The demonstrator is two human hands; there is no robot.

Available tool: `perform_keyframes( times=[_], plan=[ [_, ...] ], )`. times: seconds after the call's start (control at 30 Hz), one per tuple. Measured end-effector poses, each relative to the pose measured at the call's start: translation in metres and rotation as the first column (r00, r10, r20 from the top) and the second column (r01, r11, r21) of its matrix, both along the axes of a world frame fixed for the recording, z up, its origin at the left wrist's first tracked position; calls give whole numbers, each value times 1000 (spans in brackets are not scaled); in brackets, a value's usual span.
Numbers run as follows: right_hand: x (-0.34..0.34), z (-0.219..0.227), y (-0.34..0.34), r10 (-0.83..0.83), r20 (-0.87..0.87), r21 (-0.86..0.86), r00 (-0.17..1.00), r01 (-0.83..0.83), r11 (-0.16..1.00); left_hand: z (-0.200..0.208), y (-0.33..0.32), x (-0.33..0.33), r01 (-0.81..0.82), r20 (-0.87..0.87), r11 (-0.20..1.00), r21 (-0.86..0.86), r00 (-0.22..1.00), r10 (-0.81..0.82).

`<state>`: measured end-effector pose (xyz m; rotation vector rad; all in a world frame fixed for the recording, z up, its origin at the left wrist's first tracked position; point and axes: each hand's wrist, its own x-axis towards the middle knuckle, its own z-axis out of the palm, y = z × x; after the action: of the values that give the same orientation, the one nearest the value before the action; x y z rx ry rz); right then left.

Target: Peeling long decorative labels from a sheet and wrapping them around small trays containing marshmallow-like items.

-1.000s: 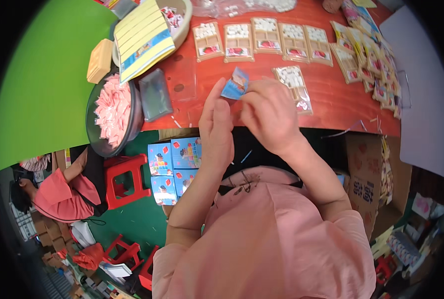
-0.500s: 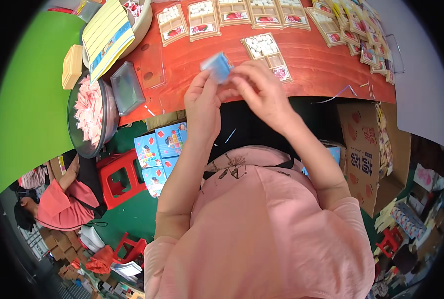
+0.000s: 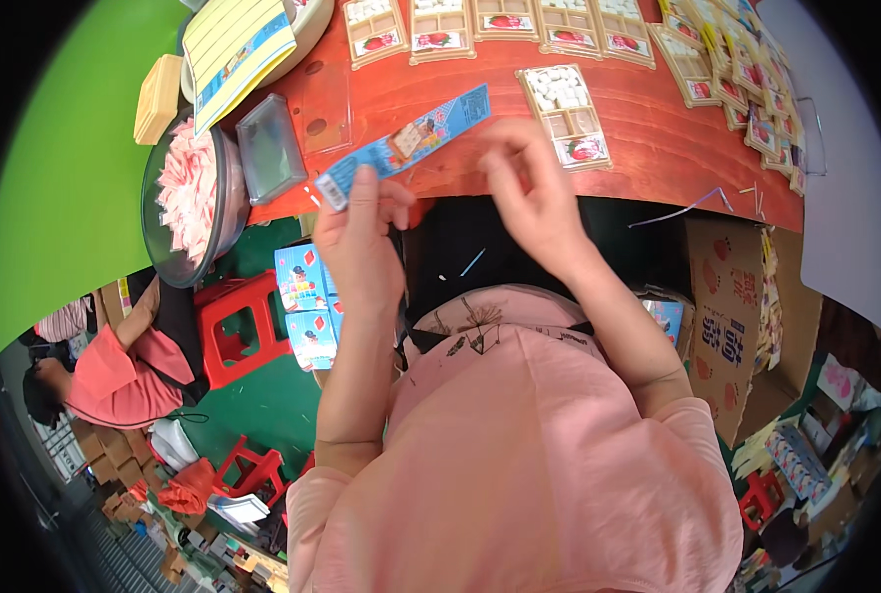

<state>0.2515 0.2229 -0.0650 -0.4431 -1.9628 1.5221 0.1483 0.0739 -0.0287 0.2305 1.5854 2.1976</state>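
A long, narrow blue printed card strip [image 3: 445, 124] is pinched near its lower left end by my left hand [image 3: 361, 237], thumb on top. It slants up to the right above the table's near edge. My right hand [image 3: 539, 188] is apart from the strip, its fingers loosely bent and spread, with nothing visible in them. Just beyond that hand lies a beige compartment tray [image 3: 586, 121] with white pieces at its far end and a strawberry picture at its near end.
Similar trays [image 3: 455, 22] line the far side of the red table [image 3: 411, 84], with a pile of filled trays [image 3: 756, 94] at right. Left are a bowl of pink packets [image 3: 188, 198] and a clear plastic box [image 3: 270, 148]. Below stand blue printed boxes [image 3: 307, 336] and an open carton [image 3: 722, 326].
The blue piece, blurred and short between both hands before, now shows as a long flat strip. My left hand has moved left and down with it; my right hand has come away.
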Motion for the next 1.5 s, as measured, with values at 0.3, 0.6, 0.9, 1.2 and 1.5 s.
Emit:
perform_keyframes(
  times=[0.3, 0.6, 0.9, 1.2, 1.5],
  plan=[
    [-7, 15, 15, 128, -107, -666, 986, -166, 727, 16, -18, -15, 111, 210, 993, 46, 971, -118],
    [81, 18, 46, -188, 148, -299, 971, 225, 927, -32, 35, 37, 335, 394, 940, -64, 874, -285],
    [75, -9, 129, -227, 295, -12, 928, 241, 970, -46, 109, 29, 232, 198, 947, -224, 962, -188],
    [65, -20, 144, -168, 341, 172, 925, 115, 978, -50, 124, 24, 154, 31, 904, -398, 988, -154],
    [60, -18, 138, -216, 385, 506, 897, -9, 862, -57, 123, 25, 63, -304, 775, -629, 897, -320]
  ],
)
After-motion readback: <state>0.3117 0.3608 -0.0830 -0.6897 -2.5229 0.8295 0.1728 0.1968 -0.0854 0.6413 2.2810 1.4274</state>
